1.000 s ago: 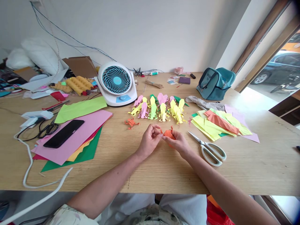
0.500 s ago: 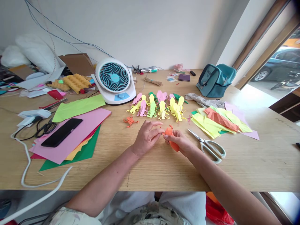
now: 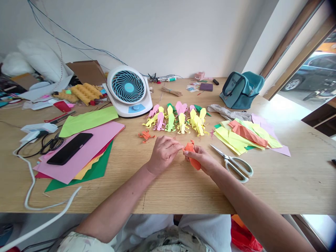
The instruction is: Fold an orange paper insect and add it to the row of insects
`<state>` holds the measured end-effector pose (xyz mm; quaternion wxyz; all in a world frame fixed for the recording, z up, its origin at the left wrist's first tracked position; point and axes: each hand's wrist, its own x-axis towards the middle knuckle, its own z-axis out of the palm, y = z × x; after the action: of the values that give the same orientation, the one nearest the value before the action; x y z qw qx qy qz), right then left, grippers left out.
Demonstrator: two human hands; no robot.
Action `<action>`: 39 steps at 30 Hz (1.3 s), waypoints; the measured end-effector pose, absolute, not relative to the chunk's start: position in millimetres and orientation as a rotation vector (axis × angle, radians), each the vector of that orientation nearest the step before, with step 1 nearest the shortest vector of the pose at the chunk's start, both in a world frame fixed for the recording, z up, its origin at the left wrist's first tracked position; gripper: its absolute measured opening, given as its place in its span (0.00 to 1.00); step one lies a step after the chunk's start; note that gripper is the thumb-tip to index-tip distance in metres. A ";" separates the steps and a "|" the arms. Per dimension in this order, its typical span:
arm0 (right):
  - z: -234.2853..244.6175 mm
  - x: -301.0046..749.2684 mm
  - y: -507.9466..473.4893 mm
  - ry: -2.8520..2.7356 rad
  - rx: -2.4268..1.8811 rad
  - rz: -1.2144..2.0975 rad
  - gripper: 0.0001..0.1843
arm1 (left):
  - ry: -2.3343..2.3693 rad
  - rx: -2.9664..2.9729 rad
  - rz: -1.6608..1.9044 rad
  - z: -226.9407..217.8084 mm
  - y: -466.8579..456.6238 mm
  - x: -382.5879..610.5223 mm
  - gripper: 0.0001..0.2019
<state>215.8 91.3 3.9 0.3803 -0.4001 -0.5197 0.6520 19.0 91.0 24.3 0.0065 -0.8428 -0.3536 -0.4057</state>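
Observation:
An orange folded paper figure [image 3: 194, 163] is in the fingers of my right hand [image 3: 204, 160], with the thumb across its front and its lower end sticking out below. From the left, my left hand [image 3: 163, 154] pinches a small part at the figure's upper left edge between thumb and forefinger. The other left fingers are curled. Beyond my hands stand rows of folded paper figures [image 3: 182, 125] in yellow, pink and green. A small orange paper piece with thin curled limbs [image 3: 146, 136] lies left of them. Scissors [image 3: 237, 168] rest to the right of my right hand.
Coloured sheets [image 3: 105, 134] lie at left under a black phone [image 3: 69, 148], beside a white cable [image 3: 33, 189]. A fan [image 3: 128, 89] stands behind. At right are cut paper pieces [image 3: 225, 138], a grey cloth [image 3: 228, 113] and a teal bag [image 3: 240, 92].
My left hand's fingers have curled in more, and the hand has turned slightly at the figure's edge. My right hand and the orange figure have hardly moved.

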 end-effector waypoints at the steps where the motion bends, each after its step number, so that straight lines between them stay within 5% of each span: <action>1: 3.8 215.7 91.3 -1.318 -1.033 1.664 0.22 | -1.108 -2.636 -1.277 24.3 90.9 19.4 0.11; 22: 9.8 211.5 88.2 -1.412 -1.108 1.495 0.29 | -1.279 -2.766 -1.490 21.0 91.9 28.1 0.07; 39: 1.8 208.8 89.5 -1.624 -1.073 1.120 0.16 | -1.336 -2.846 -1.495 20.4 93.1 29.0 0.05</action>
<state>208.8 89.5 1.8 0.4331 -0.4308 -0.6518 0.4494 29.0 93.1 20.4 -0.1689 -0.8057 -0.3783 -0.4234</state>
